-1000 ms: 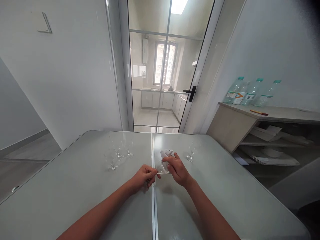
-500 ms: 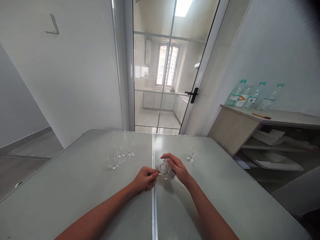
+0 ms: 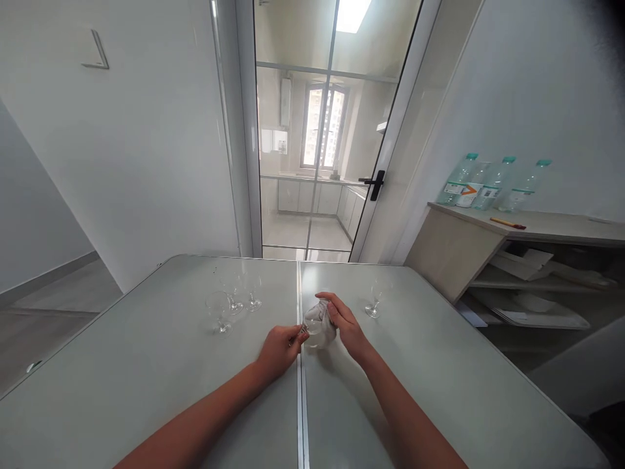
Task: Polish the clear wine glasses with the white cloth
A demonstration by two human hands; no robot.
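My left hand (image 3: pixel 282 348) is closed on the stem end of a clear stemmed glass (image 3: pixel 315 335), which lies tilted on its side just above the table seam. My right hand (image 3: pixel 346 326) is closed around a whitish cloth (image 3: pixel 328 318) pressed against the bowl of that glass. Part of the cloth shows through the glass or inside it; I cannot tell which. On the table to the left stand three clear stemmed glasses, the nearest glass (image 3: pixel 222 320) among them. Another stemmed glass (image 3: pixel 374 307) is upright to the right of my right hand.
The pale table (image 3: pixel 146 378) has a metal seam (image 3: pixel 299 404) down its middle. Beyond its far edge is a glazed door (image 3: pixel 312 221) with a black handle (image 3: pixel 375 185). At right, a shelf unit (image 3: pixel 454 247) carries several plastic bottles (image 3: pixel 493 185) and a brush-like stick (image 3: pixel 508 223).
The glass has turned a little between my hands, and the cloth has shifted over its bowl. My left hand has rotated slightly. The standing glasses have kept their places.
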